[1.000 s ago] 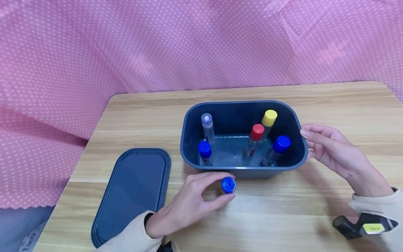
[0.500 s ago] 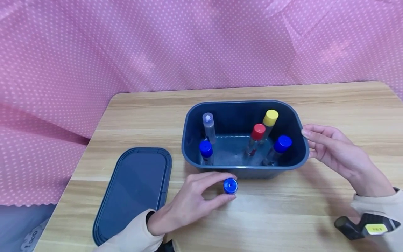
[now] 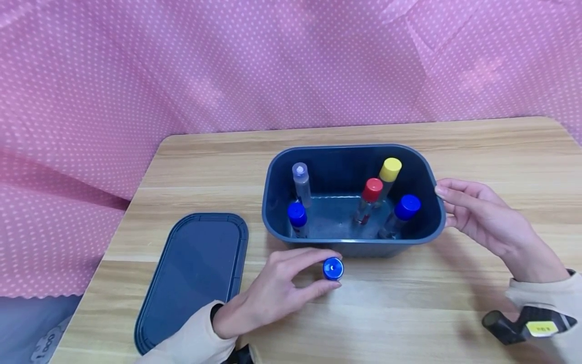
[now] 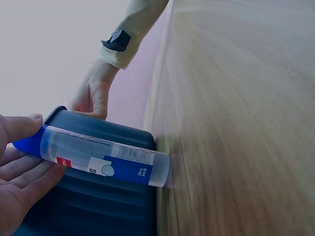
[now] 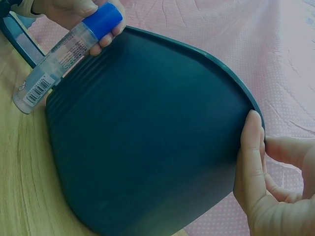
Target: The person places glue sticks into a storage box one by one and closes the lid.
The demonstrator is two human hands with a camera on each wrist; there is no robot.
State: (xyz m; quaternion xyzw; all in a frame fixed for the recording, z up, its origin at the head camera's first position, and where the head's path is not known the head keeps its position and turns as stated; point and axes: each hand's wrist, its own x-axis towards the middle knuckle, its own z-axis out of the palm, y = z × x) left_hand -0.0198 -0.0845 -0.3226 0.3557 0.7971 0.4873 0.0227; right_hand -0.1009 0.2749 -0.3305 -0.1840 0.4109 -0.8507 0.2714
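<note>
At the left, a dark blue lid (image 3: 193, 275) lies flat on the tabletop (image 3: 386, 313). Right of it, the left hand (image 3: 277, 290) pinches the cap (image 5: 102, 20) of a blue-capped bottle (image 4: 106, 156) between thumb and fingers; the bottle is upright, outside a dark blue bin (image 3: 364, 249) and just in front of it. It looks light, smooth and stiff, probably plastic, perhaps a little slippery, and unlikely to break. The cap offers a good pinch; a hold on the clear body just below should be surer if the cap is loose.

At the bin's left end is a violet-tinted bottle (image 3: 301, 187), with a second blue-capped bottle (image 3: 297, 217) in front of it; farther right come a red-capped bottle (image 3: 371, 194), a yellow-capped bottle (image 3: 390, 172) and a third blue-capped bottle (image 3: 406, 209). The right hand (image 3: 488, 222) rests its loose fingers against the bin's right rim and outer wall, none showing inside. The bin seems light and fairly stiff, so its rim suits a steadying touch.

The head view shows the bin's contents but mostly just the top of the held bottle. The left wrist view shows its length, with a blue label (image 4: 127, 169); the right wrist view adds a barcode (image 5: 39, 90). Whether its base touches the tabletop, I cannot tell.
</note>
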